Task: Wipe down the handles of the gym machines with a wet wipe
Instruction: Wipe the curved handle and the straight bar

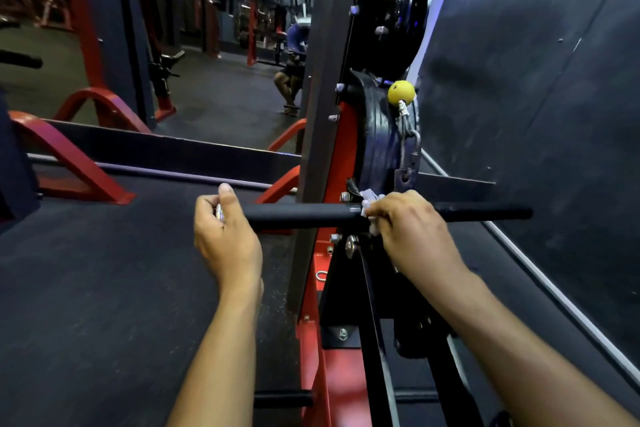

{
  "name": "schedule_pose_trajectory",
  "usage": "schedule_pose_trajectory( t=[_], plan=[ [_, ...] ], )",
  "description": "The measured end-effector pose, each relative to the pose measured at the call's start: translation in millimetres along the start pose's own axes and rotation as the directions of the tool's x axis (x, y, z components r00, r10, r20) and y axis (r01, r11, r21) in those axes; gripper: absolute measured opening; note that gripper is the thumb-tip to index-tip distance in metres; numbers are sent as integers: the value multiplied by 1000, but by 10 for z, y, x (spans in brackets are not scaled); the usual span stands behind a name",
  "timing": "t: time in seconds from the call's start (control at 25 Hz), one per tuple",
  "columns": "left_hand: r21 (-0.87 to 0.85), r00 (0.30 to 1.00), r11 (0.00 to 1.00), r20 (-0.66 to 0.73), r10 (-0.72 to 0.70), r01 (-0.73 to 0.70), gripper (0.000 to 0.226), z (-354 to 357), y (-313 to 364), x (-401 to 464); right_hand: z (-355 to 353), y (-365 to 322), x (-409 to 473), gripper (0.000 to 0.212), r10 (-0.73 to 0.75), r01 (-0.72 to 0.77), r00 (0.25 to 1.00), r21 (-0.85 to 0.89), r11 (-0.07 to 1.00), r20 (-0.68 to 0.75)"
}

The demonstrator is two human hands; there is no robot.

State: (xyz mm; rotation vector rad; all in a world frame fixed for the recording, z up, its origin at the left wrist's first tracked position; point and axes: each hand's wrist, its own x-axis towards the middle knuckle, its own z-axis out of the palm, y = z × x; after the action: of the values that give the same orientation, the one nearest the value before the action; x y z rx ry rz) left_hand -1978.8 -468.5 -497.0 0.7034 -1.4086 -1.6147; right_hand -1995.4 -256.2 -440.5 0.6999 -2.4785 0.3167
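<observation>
A black horizontal handle bar (298, 213) runs across the middle of the head view, fixed to a red and black cable machine. My left hand (223, 229) grips the bar's left end, thumb up. My right hand (405, 229) grips the bar near its middle with a crumpled white wet wipe (370, 199) wrapped under the fingers. The bar's right part (485, 213) sticks out past my right hand.
The machine's red upright and dark post (322, 80) stand just behind the bar, with a yellow ball stopper (401, 92) and a carabiner on the cable. A dark wall (536, 80) is close on the right. Black rubber floor lies left; a person sits farther back.
</observation>
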Motion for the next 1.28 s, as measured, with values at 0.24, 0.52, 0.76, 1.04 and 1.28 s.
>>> schedule_pose_trajectory(
  t=[0.24, 0.52, 0.76, 1.04, 1.28],
  plan=[
    [187, 1000, 982, -13, 26, -23, 47, -44, 40, -21, 183, -152, 252, 19, 48, -47, 999, -55, 997, 17],
    [358, 999, 932, 7, 51, -50, 50, -39, 47, -4, -44, 182, 227, 14, 99, -95, 989, -38, 995, 107],
    [395, 997, 917, 61, 39, -60, 43, -101, 57, 16, 40, 45, 177, 14, 41, -42, 993, 8, 999, 113],
    [459, 976, 874, 205, 69, -158, 44, -574, 121, -661, -122, 203, 135, 19, -43, 22, 982, 114, 993, 181],
    [465, 951, 843, 269, 154, -269, 36, -803, 82, -1093, -398, 185, 123, 10, 134, -171, 946, 103, 980, 295]
  ],
)
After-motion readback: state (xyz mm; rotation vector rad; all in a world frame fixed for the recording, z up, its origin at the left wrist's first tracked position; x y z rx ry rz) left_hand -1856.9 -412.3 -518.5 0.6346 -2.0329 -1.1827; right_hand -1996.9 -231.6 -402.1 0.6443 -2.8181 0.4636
